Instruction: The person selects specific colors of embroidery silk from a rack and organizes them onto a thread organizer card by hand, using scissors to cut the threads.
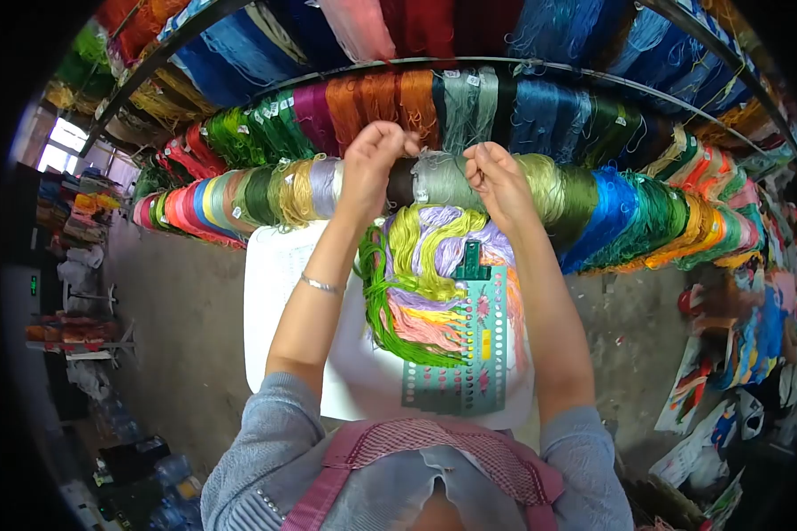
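My left hand is raised in front of the thread rack, its fingers pinched together. To its right my right hand is also closed, thumb against fingers, beside a pale grey-green skein. Any thread between or in the fingers is too fine to make out. Below the hands, a green card with rows of holes lies on a white board. A dark green clip sits at the card's top. Yellow-green, lilac, pink and bright green threads hang over the card's left side.
A long bar of coloured skeins curves across the view behind the hands. More skeins hang above it from metal rails. Bags and thread bundles stand at the right, with further racks and bottles at the left.
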`<state>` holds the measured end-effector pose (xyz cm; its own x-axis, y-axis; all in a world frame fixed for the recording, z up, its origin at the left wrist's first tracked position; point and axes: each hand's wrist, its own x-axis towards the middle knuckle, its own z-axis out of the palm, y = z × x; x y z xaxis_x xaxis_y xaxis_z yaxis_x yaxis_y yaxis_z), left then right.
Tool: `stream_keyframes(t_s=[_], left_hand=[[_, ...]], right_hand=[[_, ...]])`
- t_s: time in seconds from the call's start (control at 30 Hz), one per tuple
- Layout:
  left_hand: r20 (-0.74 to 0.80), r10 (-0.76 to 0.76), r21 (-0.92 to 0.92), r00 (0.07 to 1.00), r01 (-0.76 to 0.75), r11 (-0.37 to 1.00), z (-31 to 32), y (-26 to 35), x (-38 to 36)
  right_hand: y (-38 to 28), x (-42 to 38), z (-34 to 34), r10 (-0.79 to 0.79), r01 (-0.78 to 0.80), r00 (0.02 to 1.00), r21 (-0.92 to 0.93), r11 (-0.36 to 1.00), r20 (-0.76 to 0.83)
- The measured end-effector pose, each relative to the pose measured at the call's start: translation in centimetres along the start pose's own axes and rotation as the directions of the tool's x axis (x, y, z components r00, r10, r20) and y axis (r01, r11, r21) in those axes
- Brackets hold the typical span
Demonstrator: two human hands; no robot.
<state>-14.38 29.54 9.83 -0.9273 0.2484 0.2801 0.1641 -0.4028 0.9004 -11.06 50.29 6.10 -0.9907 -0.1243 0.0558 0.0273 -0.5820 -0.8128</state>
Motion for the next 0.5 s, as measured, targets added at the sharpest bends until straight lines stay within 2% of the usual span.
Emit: stream_keyframes(t_s=[0.1, 0.13, 0.17, 0.27, 0.3, 0.33, 0.4, 0.43, 0.47, 0.5], left_hand=[[-0.007, -0.068, 0.082, 0.998, 0.068, 0.994, 0.7, 0.5, -3.6], [-0.009, -0.064, 0.034, 0.998, 0.064, 0.997, 0.8, 0.9, -4.1], [0.016, -0.12, 0.029, 0.993, 0.12, 0.992, 1.1, 0.3, -5.0], [0.09, -0.156, -0.033, 0.984, 0.159, 0.987, 2.0, 0.1, -6.2], [0.09, -0.148, -0.053, 0.985, 0.153, 0.987, 2.4, 0.0, -6.5], [0.091, -0.142, -0.073, 0.986, 0.149, 0.986, 2.7, 0.0, -6.8], [0.117, -0.154, -0.082, 0.981, 0.164, 0.983, 3.0, 0.3, -7.5], [0.065, -0.183, -0.115, 0.981, 0.19, 0.975, 3.1, 0.3, -8.0], [0.015, -0.215, -0.149, 0.976, 0.215, 0.965, 3.3, 0.4, -8.5], [-0.047, -0.204, -0.057, 0.978, 0.201, 0.978, 2.9, 0.8, -9.1]], right_hand=[[0.6, -0.4, 0.7, -0.01, 0.01, 1.0, -0.082, 0.997, -0.002], [0.9, -0.4, 1.7, -0.054, 0.045, 0.995, -0.106, 0.993, -0.081], [1.1, -0.4, 2.6, -0.1, 0.079, 0.982, -0.133, 0.988, -0.158], [1.2, -0.2, 4.1, 0.088, -0.073, 0.99, 0.136, 0.988, -0.108], [0.5, -0.8, 5.6, 0.174, -0.143, 0.974, 0.204, 0.969, -0.147], [0.7, -1.1, 5.2, 0.17, -0.139, 0.974, 0.2, 0.97, -0.147], [0.8, -1.8, 4.3, 0.155, -0.169, 0.985, 0.276, 0.946, 0.072], [0.8, -2.5, 4.6, 0.143, -0.131, 0.989, 0.24, 0.962, -0.034], [0.7, -3.7, 4.1, 0.122, -0.118, 0.993, 0.23, 0.966, -0.001], [0.6, -5.5, 3.2, 0.102, -0.106, 0.994, 0.221, 0.969, 0.03]])
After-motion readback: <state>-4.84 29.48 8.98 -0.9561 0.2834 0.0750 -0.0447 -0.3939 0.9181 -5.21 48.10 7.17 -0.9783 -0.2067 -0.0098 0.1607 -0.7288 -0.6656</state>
